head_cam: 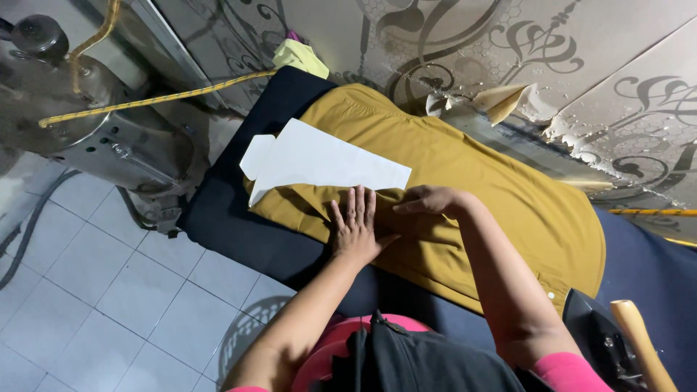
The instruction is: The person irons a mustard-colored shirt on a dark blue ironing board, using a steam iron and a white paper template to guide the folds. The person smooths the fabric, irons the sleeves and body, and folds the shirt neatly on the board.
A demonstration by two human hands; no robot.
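No packages, labels, signs or screens in view. Nearest to any such item: a blank white paper template (319, 161), flat and shirt-shaped, lying on the mustard garment (472, 181); nothing written shows on it. No tag can be made out on the garment.

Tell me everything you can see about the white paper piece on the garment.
The white paper template is a flat, stiff-looking sheet, long with a notched, collar-like end pointing left. It lies on the mustard-yellow shirt atop the dark ironing board. Fabric is folded against its lower edge. The left hand presses just below it; the right hand is near its right corner.
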